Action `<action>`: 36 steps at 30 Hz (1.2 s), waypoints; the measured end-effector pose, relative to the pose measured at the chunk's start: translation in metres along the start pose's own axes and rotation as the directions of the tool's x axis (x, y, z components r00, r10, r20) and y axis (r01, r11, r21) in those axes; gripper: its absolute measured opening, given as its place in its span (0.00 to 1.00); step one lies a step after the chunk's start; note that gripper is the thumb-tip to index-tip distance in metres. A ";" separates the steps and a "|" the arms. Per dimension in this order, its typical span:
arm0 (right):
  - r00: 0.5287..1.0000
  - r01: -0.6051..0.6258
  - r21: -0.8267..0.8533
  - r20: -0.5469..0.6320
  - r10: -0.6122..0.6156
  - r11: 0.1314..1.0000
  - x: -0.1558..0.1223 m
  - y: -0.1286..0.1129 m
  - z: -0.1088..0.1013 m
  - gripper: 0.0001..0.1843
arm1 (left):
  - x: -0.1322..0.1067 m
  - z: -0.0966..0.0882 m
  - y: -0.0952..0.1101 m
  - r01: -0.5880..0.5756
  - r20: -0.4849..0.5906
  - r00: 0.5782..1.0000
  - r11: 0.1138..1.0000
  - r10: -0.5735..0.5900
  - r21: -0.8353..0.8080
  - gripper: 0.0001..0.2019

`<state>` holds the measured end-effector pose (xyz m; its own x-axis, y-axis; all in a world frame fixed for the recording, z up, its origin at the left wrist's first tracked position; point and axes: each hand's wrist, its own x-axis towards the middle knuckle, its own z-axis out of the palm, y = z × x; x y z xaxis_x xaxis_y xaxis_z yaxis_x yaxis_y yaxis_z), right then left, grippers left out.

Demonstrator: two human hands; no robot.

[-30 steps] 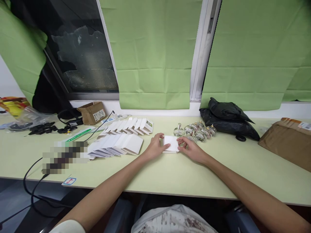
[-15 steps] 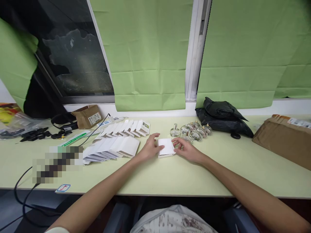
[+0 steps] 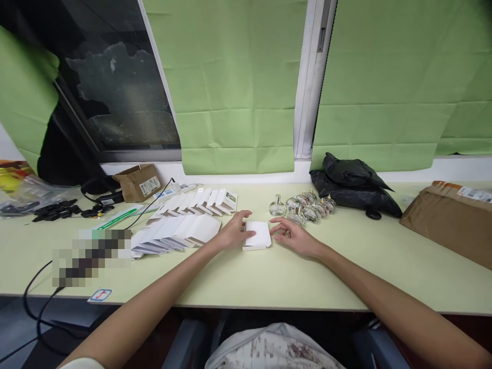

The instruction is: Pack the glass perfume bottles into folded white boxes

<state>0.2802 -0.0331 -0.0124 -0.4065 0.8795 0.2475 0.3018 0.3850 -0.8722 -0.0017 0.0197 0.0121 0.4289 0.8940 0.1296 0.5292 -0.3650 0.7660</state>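
Observation:
A small flat white carton (image 3: 258,235) lies on the pale green table (image 3: 269,277) in front of me. My left hand (image 3: 231,233) rests against its left edge, fingers curled onto it. My right hand (image 3: 292,237) lies just right of the carton, fingertips at its right edge, fingers loosely bent. Two fanned rows of flat white cartons (image 3: 180,228) lie to the left. A cluster of several small round glass bottles (image 3: 303,207) stands behind my right hand.
A black plastic bag (image 3: 353,187) lies at the back by the window sill. A brown parcel (image 3: 449,220) sits at far right. A small open cardboard box (image 3: 138,182), black cables and black clips (image 3: 57,210) lie at back left.
The carton has slid slightly left and towards me under my left hand. My right hand has come off its top and now sits beside its right edge.

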 end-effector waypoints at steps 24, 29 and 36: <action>1.000 -0.019 -0.081 0.000 0.019 0.997 -0.001 -0.002 0.001 0.20 | 0.042 -0.085 0.013 0.167 -0.257 0.961 0.526 0.102 0.834 0.27; 1.000 -0.025 -0.083 -0.012 0.024 0.996 -0.001 0.001 0.002 0.20 | 0.080 -0.067 0.007 0.307 -0.282 0.951 0.498 -0.127 0.811 0.30; 1.000 -0.019 -0.079 -0.007 0.018 0.997 -0.001 -0.002 0.002 0.19 | 0.093 -0.028 0.006 0.284 -0.175 0.957 0.639 -0.231 0.715 0.33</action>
<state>0.2783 -0.0356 -0.0122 -0.3946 0.8884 0.2347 0.3762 0.3893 -0.8408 0.0208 0.1082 0.0465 0.1606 0.9853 0.0576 0.9834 -0.1647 0.0763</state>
